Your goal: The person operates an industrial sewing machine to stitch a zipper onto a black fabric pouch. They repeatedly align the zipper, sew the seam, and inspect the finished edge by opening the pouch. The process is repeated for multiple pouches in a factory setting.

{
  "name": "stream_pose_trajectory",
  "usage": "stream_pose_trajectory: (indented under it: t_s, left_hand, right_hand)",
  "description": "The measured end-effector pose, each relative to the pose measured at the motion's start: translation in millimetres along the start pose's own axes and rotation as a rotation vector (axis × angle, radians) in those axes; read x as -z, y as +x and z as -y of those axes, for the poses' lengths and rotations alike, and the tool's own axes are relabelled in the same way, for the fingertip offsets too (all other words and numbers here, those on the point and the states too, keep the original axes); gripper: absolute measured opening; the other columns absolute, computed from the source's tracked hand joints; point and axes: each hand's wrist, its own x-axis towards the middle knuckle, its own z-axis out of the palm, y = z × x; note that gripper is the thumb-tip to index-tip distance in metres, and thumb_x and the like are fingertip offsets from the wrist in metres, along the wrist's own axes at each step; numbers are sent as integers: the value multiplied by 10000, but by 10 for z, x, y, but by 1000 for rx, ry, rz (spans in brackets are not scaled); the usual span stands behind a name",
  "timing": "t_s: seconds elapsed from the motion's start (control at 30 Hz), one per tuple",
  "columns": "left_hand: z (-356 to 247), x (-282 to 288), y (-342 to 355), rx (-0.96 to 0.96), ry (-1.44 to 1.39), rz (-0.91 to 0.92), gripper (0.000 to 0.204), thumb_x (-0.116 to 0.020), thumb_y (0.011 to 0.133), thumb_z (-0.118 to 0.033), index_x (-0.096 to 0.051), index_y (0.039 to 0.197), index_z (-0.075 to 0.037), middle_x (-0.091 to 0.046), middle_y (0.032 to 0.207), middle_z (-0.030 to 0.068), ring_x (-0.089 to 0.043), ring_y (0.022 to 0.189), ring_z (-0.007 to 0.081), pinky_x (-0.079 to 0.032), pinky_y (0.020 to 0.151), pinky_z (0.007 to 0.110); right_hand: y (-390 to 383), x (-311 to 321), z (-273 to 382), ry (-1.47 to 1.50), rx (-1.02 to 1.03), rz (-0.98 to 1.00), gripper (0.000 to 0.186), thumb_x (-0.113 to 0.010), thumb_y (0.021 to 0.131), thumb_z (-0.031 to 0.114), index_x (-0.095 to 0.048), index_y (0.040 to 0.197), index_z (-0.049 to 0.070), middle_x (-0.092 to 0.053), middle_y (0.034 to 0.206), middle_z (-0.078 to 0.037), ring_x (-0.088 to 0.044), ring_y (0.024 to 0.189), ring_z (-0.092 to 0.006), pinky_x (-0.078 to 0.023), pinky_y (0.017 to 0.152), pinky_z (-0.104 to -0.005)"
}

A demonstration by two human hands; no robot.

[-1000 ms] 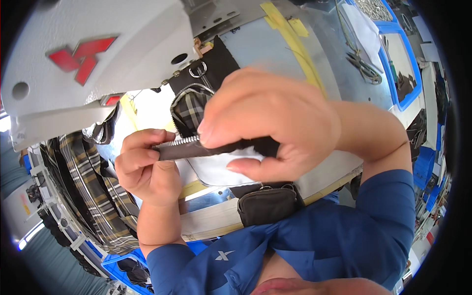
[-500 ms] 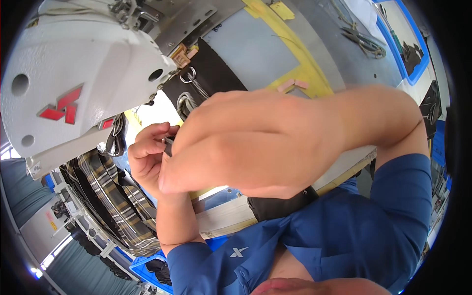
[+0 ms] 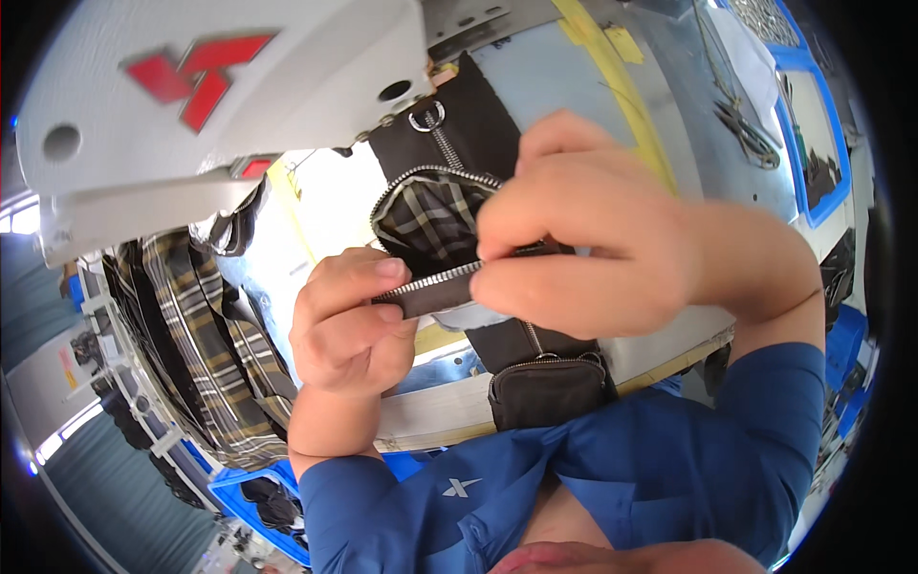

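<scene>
A black fabric piece [image 3: 492,105] with a silver D-ring [image 3: 426,117] lies on the worktable, and an unzipped pocket in it gapes to show plaid lining [image 3: 430,215]. Along the pocket's near edge runs a zipper [image 3: 440,282] with silver teeth. My left hand [image 3: 346,325] pinches the left end of this zipper between thumb and finger. Farther right, my right hand [image 3: 593,234] is closed on the same zipper, its fingertips partly hiding the tape. Below my hands, a small black zipped pouch [image 3: 550,392] hangs over the table's front edge.
A white sewing machine head [image 3: 287,105] fills the upper left, close to my left hand. Plaid fabric pieces [image 3: 201,335] hang at the left. Scissors [image 3: 746,134] lie at the right near a blue-rimmed tray [image 3: 813,201]. Yellow tape [image 3: 612,86] marks the tabletop.
My hands have moved apart, and the right one has gone right. The open pocket and the zipper stretched between my hands are now visible. The view has shifted, with the machine appearing farther right.
</scene>
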Motion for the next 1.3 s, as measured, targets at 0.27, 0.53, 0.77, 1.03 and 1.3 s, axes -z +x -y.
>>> stream_pose_trajectory:
  t_s: [0.27,0.53,0.77,1.03,1.3]
  left_hand:
    - [-69,-61,168,63,-40,2,371,-900,790,-105,-698,1072,25,-737,992,192,-726,805,268,-589,682,341]
    - [-99,-93,181,83,21,7,250,-870,788,-31,-736,994,17,-738,930,156,-710,755,235,-570,626,310]
    - [-109,-94,184,118,46,12,210,-832,793,38,-737,978,9,-743,890,133,-705,740,218,-568,631,302]
    - [-116,-109,165,269,2,16,163,-803,809,62,-725,947,28,-738,868,139,-695,726,230,-557,665,311]
    - [-73,-132,154,290,-87,13,149,-796,826,63,-736,955,20,-746,881,125,-692,735,218,-543,665,307]
  right_hand:
    - [-39,-162,-43,30,-8,-40,165,-805,752,-4,-756,908,21,-679,886,-97,-562,600,-183,-454,628,-347]
    - [-32,-146,-48,27,-29,-2,206,-819,718,-38,-749,906,8,-680,885,-116,-565,622,-210,-429,584,-347]
    - [31,-118,20,37,-192,33,233,-836,750,-58,-751,959,4,-683,900,-125,-606,717,-242,-474,604,-356]
    - [37,-140,33,195,-477,114,198,-805,838,5,-746,1027,-10,-718,958,-145,-686,783,-241,-535,648,-329]
    - [41,-155,44,250,-575,139,154,-779,862,7,-743,1012,-2,-723,942,-130,-695,785,-227,-530,651,-312]
